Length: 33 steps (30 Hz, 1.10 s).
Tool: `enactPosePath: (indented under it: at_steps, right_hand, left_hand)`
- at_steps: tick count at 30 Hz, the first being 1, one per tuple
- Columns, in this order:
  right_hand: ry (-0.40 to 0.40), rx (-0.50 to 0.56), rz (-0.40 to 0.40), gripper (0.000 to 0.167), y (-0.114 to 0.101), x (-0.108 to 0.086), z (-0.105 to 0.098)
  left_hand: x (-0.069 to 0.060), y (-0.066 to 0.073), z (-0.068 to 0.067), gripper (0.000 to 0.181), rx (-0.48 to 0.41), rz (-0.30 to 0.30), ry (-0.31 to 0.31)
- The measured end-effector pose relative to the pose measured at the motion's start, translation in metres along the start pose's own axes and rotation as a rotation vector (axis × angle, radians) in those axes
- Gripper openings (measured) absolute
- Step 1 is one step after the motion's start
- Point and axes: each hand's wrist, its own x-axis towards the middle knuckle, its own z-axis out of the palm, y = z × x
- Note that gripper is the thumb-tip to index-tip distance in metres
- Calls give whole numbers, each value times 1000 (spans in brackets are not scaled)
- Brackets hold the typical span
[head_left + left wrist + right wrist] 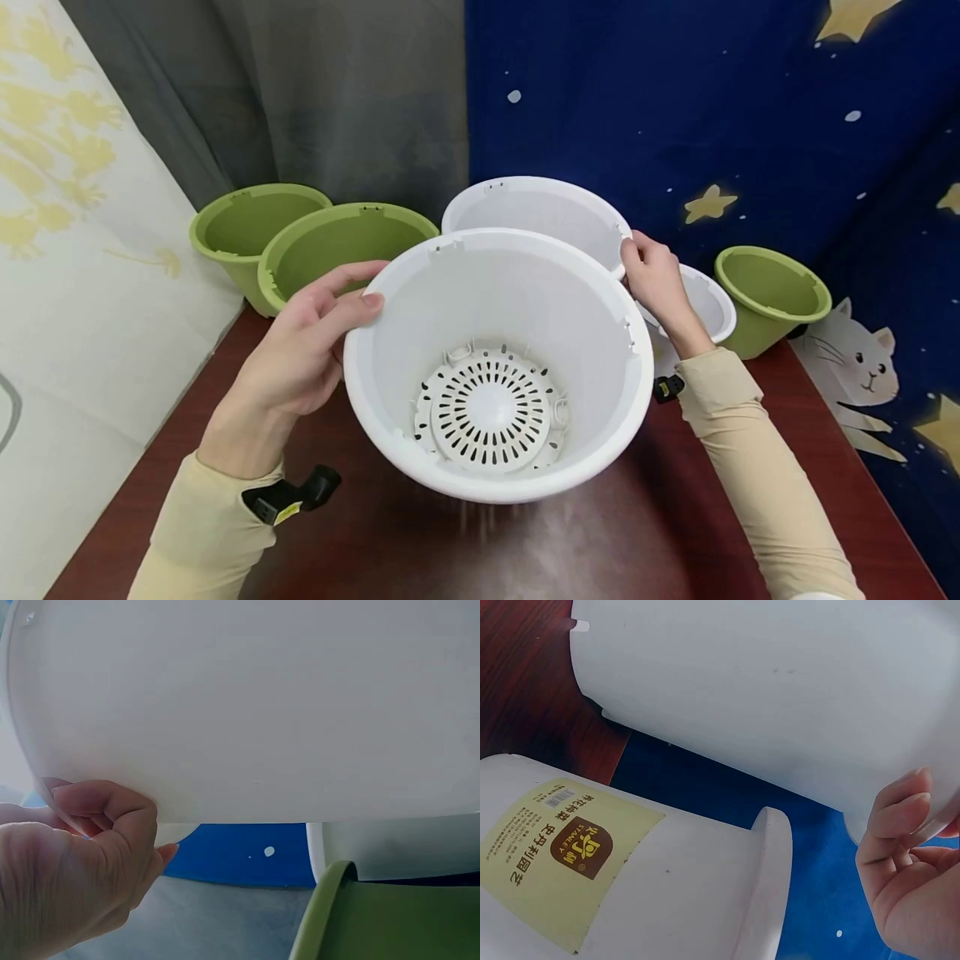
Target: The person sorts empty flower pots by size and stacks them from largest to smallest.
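Observation:
A large white plastic flowerpot tips its mouth toward me, showing a slotted base. My left hand pinches its left rim, thumb on the inner side. Behind it is a second white flowerpot, partly covered by the front one. My right hand pinches that back pot's right rim. In the right wrist view, curled fingers grip the edge of a white pot wall. A smaller white flowerpot with a yellow-green label lies beyond my right wrist.
Two green flowerpots stand at the back left, and another green flowerpot at the far right. A dark red table lies beneath. White panel, grey curtain and blue starry curtain border it.

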Motion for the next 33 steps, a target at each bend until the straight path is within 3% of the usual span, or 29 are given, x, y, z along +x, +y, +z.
enactPosePath:
  at_steps: [18,30,33]
  right_hand:
    - [-32,15,-14,36,-1,-2,-3]
    - [-44,30,-100,31,-2,-7,-5]
    - [-27,79,-101,27,-1,-8,-6]
  left_hand:
    - [8,22,-4,35,-73,30,3]
    - [12,34,-3,31,-149,69,-10]
    - [13,38,-2,31,-165,85,-20]
